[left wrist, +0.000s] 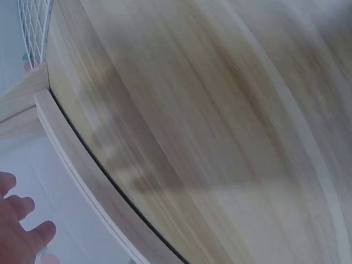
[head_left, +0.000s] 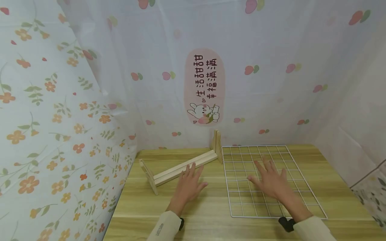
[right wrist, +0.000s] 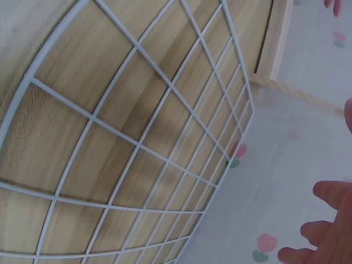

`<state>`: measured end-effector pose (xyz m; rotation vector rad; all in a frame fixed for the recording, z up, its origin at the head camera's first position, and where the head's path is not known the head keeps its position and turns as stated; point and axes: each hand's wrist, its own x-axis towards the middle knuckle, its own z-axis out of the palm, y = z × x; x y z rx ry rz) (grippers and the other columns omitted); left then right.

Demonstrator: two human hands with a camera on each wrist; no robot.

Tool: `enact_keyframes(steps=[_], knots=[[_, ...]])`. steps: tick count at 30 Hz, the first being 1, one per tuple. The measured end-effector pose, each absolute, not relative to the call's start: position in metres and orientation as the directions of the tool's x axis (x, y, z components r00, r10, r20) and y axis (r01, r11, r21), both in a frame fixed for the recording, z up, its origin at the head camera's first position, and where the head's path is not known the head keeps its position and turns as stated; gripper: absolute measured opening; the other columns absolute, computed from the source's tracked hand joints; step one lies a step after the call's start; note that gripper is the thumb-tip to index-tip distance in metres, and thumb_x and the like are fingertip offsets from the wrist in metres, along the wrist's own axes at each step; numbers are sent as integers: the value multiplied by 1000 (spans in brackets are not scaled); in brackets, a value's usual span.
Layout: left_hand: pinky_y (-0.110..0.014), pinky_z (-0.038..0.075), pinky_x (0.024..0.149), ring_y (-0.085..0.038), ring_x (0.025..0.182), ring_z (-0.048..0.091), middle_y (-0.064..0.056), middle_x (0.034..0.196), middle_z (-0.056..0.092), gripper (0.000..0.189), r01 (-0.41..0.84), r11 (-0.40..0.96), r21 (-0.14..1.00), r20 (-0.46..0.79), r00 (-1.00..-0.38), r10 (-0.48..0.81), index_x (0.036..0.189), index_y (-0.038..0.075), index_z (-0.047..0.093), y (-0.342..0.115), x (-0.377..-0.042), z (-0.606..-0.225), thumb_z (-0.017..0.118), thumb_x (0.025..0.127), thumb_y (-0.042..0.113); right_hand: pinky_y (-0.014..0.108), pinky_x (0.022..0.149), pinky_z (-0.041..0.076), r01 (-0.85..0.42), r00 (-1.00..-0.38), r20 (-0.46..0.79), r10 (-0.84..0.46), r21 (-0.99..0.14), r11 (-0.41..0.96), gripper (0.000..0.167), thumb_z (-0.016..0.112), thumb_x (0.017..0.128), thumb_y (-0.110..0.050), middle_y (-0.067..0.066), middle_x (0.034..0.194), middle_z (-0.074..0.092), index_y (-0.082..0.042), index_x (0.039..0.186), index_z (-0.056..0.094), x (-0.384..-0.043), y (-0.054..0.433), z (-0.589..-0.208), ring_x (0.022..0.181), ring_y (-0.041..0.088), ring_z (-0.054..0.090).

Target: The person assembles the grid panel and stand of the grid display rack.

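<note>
- The person's left hand (head_left: 187,188) hovers palm down near the wooden frame (head_left: 185,168), fingers spread and thumb out to the side, gripping nothing.
- That frame lies angled on the table (head_left: 211,207), left of the white wire grid (right wrist: 138,145).
- The right hand (head_left: 270,180) is spread too, held over the grid, its forearm slanting in from the lower right.
- Both wrists wear pale sleeves (head_left: 166,227).

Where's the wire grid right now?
In the head view, the wire grid lies on the table, at right, under the right hand, beside the wooden rack.
</note>
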<state>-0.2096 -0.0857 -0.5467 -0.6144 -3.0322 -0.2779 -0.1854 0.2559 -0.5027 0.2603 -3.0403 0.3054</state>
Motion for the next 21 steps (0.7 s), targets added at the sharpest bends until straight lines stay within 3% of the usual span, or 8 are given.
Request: enact_keyframes(steps=[8,17,21], knots=[[-56,31,110,-40,144,25,-14,160,23,74,400,899,178,85,-916,391,156,27,18,-63,-217,-548,32,95,67,84,93,12,-126,-992,54,-117,-211,969,85,42,92,-68,27,157,16,-7,151,33,-192,271,-509,138,55,21],[-62,28,109,-41,144,24,-15,159,26,72,403,874,274,73,-914,398,156,23,22,-25,-220,-545,43,97,58,85,91,9,-78,-997,24,-74,-248,966,86,43,92,-67,32,156,15,-4,150,33,-199,285,-513,136,59,17],[-60,28,110,-40,145,23,-13,159,26,73,408,869,280,74,-912,404,157,25,18,-11,-223,-544,40,97,61,85,92,9,-63,-998,13,-62,-254,965,90,40,91,-71,32,155,14,-4,151,29,-205,291,-512,136,59,16]])
